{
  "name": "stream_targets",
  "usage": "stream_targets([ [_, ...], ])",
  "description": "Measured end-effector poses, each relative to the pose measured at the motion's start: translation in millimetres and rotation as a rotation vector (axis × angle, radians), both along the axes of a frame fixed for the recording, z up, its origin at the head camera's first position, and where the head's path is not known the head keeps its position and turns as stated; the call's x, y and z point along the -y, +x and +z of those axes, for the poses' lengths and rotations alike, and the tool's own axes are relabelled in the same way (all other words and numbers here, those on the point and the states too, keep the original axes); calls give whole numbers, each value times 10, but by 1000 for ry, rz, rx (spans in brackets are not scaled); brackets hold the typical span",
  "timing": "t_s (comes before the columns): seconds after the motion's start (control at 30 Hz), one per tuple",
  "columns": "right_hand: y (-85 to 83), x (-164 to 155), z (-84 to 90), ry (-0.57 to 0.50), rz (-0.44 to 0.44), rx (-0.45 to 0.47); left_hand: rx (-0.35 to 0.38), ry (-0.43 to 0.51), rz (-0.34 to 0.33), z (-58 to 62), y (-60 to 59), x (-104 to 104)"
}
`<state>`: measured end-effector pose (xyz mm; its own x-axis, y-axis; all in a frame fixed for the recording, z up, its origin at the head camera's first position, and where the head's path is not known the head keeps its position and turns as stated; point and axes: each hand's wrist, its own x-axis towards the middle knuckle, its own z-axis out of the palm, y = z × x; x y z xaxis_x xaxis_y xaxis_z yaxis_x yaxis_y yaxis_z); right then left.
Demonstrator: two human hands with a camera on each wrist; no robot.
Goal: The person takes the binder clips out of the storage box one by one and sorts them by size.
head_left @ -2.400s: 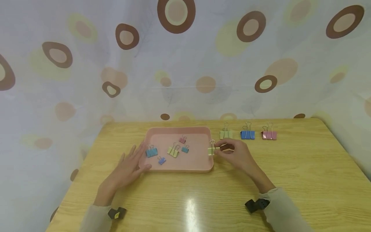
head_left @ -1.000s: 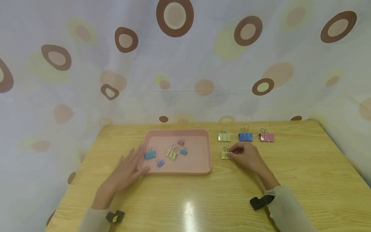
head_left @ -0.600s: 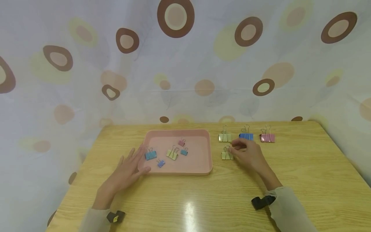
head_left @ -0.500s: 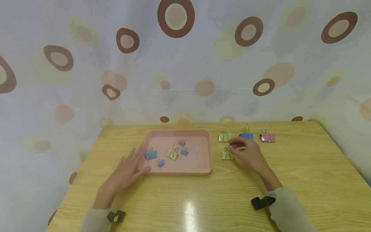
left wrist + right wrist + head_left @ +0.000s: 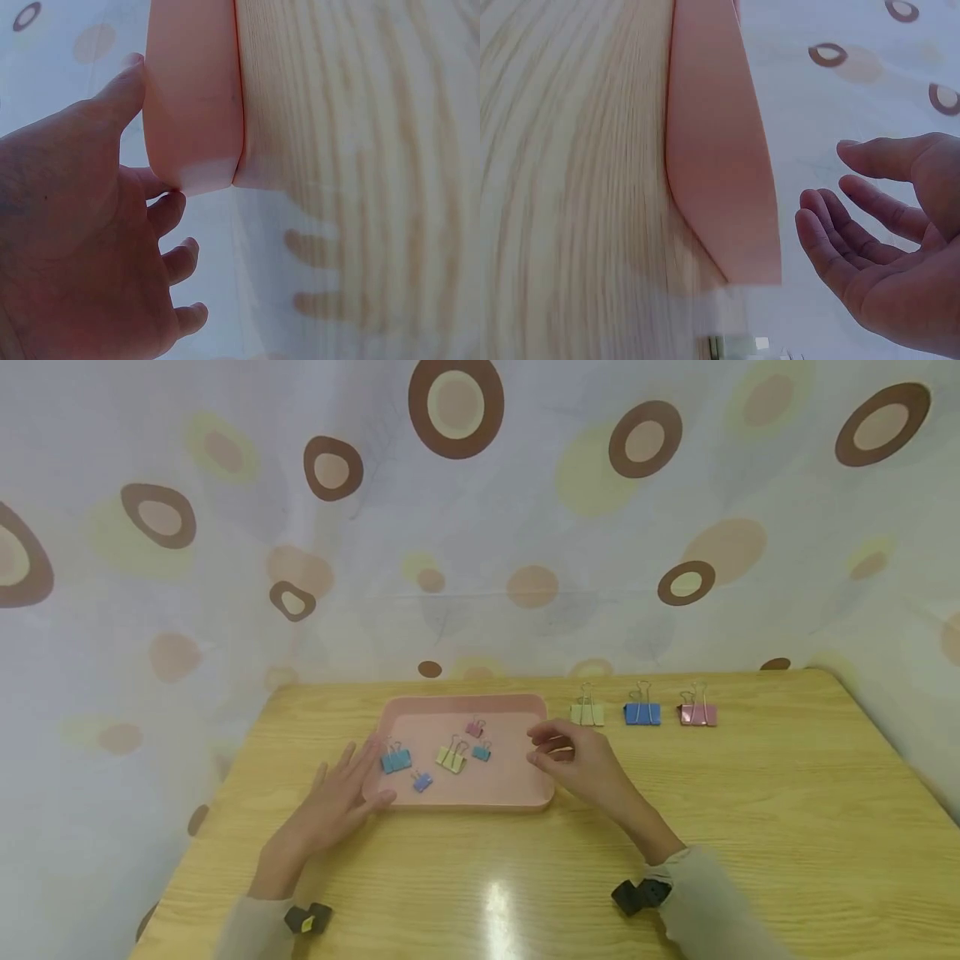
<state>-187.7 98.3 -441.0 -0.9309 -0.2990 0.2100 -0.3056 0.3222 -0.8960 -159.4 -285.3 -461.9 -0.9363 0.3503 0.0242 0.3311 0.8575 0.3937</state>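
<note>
A pink tray (image 5: pixel 525 777) sits mid-table and holds several small binder clips: blue (image 5: pixel 395 760), yellow-green (image 5: pixel 452 757), teal (image 5: pixel 482 751), pink (image 5: pixel 474 727) and purple (image 5: pixel 422 782). My right hand (image 5: pixel 543 747) hovers over the tray's right edge, fingers loosely curled and empty; the right wrist view shows the same hand (image 5: pixel 840 180) beside the tray wall (image 5: pixel 712 150). My left hand (image 5: pixel 352 785) lies flat on the table, fingers against the tray's left side. In the left wrist view the left hand (image 5: pixel 112 172) touches the tray corner (image 5: pixel 191 90).
Three larger clips stand in a row at the back right of the wooden table (image 5: pixel 787 810): yellow-green (image 5: pixel 587 713), blue (image 5: pixel 642 713), pink (image 5: pixel 697 714). A spotted curtain (image 5: pixel 480 527) hangs close behind the table. My right hand hides the spot in front of the row.
My right hand set a yellow-green clip on the table in front of the row, let go of it and moved left over the tray's right edge. The left hand stayed put.
</note>
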Motion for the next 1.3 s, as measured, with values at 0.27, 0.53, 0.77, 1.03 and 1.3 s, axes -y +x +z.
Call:
stream_targets([
  [0.27, -1, 441, -10, 39, 22, 36, 1, -2, 10, -15, 4, 13],
  [0.53, -75, 789, -131, 52, 14, 81, -29, 30, 5, -5, 26, 33],
  [0.77, -141, 977, -236, 146, -58, 113, -10, 20, 11, 26, 46, 25],
  [1.03, -202, 1113, -222, 215, -73, 127, 6, 0, 9, 27, 32, -2],
  [1.3, -259, 1201, -252, 273, -58, 53, 2, -7, 7, 14, 20, -7],
])
